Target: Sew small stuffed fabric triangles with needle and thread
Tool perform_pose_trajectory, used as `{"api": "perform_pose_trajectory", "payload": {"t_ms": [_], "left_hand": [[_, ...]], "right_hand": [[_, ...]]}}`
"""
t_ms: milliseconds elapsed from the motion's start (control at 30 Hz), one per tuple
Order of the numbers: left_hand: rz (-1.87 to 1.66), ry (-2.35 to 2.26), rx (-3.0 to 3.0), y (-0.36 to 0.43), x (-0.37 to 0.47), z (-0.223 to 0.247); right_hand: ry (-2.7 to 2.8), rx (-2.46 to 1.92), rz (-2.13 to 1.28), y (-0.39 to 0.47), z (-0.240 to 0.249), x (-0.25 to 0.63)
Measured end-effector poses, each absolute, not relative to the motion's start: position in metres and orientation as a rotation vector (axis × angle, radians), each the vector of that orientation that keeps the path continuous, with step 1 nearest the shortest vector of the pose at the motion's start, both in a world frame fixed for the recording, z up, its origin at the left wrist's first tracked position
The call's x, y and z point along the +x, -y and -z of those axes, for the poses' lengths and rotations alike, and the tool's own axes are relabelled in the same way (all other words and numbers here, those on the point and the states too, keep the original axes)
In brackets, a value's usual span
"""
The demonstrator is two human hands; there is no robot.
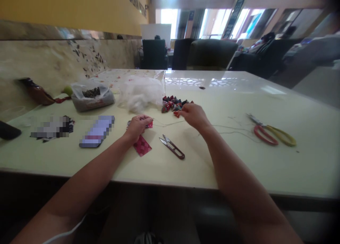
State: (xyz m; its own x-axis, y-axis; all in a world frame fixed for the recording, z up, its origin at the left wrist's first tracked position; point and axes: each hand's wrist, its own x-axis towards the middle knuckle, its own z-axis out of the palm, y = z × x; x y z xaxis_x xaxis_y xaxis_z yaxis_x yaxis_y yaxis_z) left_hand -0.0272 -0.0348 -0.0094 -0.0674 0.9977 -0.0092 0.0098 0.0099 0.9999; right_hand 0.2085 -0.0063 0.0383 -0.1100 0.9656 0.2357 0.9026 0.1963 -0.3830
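My left hand (138,127) is closed in a pinch on a patterned red fabric piece (150,125), above the table. Just below it lies a pink-red checked fabric square (142,147). My right hand (195,115) reaches to the front of a pile of small stuffed fabric bundles (171,104). Its fingers are closed at a little red-orange fabric bundle (176,114); the exact grip is partly hidden. A thin thread (167,125) runs slack from my left hand toward the right hand, and strands continue beyond it. Thread snips (172,147) lie between my forearms.
Scissors (271,130) with red and yellow handles lie right. On the left are a phone (97,131), blurred-out dark scraps (53,127), and a plastic bag (92,101) of dark dried bits. White stuffing (140,95) sits behind my left hand. Chairs (212,56) stand beyond the table.
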Motion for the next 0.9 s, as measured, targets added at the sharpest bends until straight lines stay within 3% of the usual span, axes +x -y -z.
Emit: {"api": "perform_pose_trajectory", "payload": {"t_ms": [133, 267, 667, 900], "left_hand": [[-1.258, -1.298, 1.178, 0.034, -0.028, 0.009], [-1.293, -1.295, 1.184, 0.033, -0.029, 0.009], [-1.35, -1.261, 1.222, 0.032, -0.031, 0.013], [-1.381, -1.221, 1.239, 0.036, -0.029, 0.011]], "right_hand": [[2.675, -1.685, -0.459, 0.043, -0.049, 0.177], [2.969, -1.623, -0.381, 0.067, -0.051, 0.154], [2.621, -1.51, -0.435, 0.059, -0.033, 0.152], [1.663, -1.174, -1.47, 0.048, -0.027, 0.157]]}}
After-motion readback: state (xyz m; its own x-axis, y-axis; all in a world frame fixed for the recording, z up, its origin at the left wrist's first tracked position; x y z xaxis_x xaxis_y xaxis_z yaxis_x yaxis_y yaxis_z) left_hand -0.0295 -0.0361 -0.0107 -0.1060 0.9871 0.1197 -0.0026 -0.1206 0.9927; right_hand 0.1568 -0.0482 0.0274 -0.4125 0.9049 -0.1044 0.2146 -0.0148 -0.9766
